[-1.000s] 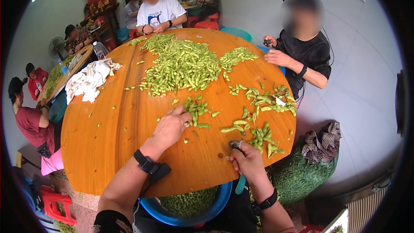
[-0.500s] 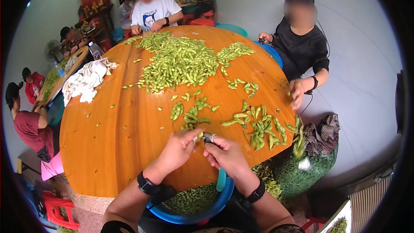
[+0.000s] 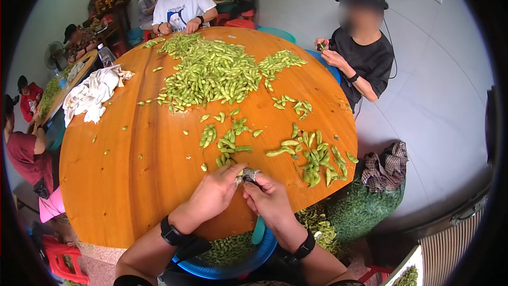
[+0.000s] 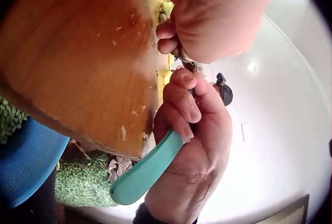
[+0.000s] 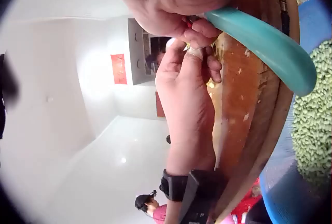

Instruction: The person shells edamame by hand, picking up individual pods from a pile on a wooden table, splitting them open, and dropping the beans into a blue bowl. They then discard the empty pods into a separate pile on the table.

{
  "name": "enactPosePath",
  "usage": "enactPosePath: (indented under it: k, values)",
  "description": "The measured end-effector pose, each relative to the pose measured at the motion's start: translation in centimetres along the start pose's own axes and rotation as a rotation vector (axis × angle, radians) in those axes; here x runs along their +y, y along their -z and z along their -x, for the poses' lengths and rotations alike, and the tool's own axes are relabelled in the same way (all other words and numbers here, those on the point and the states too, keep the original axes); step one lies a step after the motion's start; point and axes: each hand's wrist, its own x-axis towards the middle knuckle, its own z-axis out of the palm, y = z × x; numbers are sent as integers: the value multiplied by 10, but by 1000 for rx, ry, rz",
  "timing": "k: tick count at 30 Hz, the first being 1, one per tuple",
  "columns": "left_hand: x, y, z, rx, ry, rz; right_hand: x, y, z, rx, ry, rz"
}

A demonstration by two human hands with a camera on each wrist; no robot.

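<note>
Over the near edge of the round wooden table (image 3: pixel 116 180), both hands meet at their fingertips. My left hand (image 3: pixel 211 190) pinches a green soybean pod (image 3: pixel 239 173), mostly hidden by the fingers. Curled around a tool with a curved teal handle (image 4: pixel 148 169), my right hand (image 3: pixel 271 199) holds its dark working end against the pod; what kind of tool it is I cannot tell. A whitish covering (image 5: pixel 195 53) wraps the left thumb in the right wrist view. Loose pods (image 3: pixel 227 143) lie just beyond the fingertips, with another cluster (image 3: pixel 317 161) to the right.
A large pod heap (image 3: pixel 211 71) covers the table's middle. Below the table edge sits a blue basin (image 3: pixel 268 251) of shelled green beans (image 5: pixel 319 115). A green mesh sack (image 3: pixel 370 206) stands right. People sit opposite and at right; a white cloth (image 3: pixel 95 92) lies left.
My left hand came back from the loose pods with one between its fingers, and my right hand moved left to meet it. The person at right reached down past the table, then drew back.
</note>
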Motion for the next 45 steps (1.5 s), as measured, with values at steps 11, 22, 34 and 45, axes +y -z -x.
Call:
enactPosePath:
  k: [11,22,34,45]
  values:
    - [-12,0,-1,-93,479,922,-9,16,-9,-146,-145,-127]
    - [-21,0,0,-88,546,959,-6,-3,2,-18,96,152]
    - [16,17,-1,-55,122,199,-25,26,-3,43,-7,-75]
    - [-9,35,-42,-51,188,-359,-32,82,-10,111,16,43]
